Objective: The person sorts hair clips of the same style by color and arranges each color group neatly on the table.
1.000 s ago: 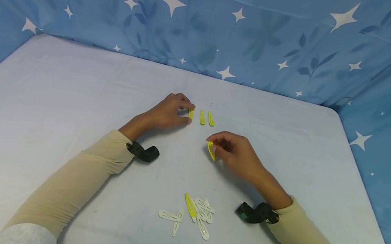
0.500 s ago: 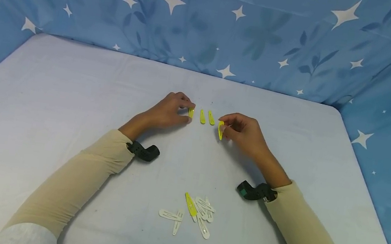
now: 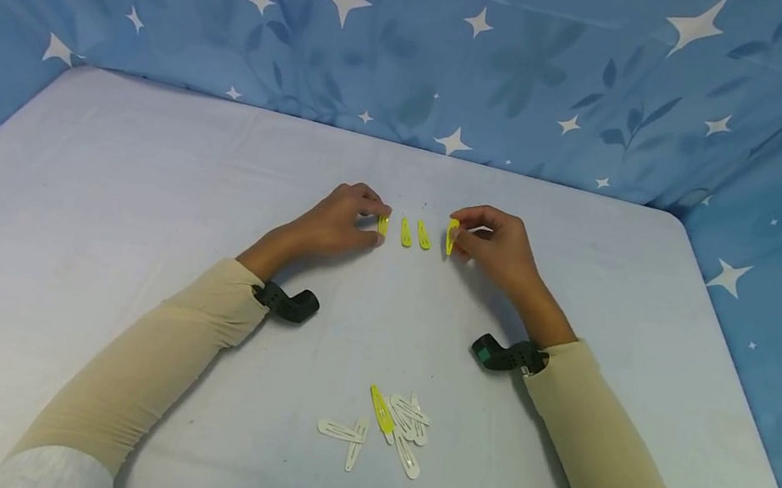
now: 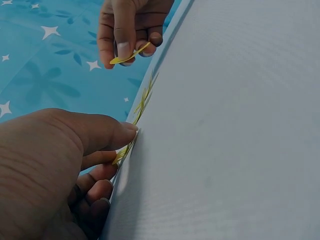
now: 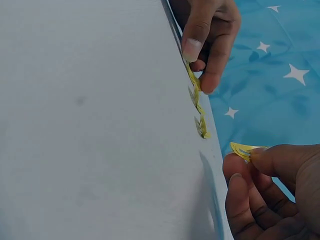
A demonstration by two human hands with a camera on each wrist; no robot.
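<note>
Between thumb and fingertips, my right hand pinches a yellow snap hair clip, held just above the table in the right wrist view. My left hand grips another yellow hair clip by its two ends, down on the cloth. Two more yellow clips, a left one and a right one, lie side by side between the hands, in a row with the gripped one. Nearer the front is a loose pile with one yellow clip and several white clips.
A white cloth covers the table. Blue star-patterned fabric hangs along the back and sides. Each wrist wears a black camera, the left camera and the right camera.
My right hand has moved away from me and slightly right with its yellow clip, to the right end of the row. My left hand and the lying clips have stayed put.
</note>
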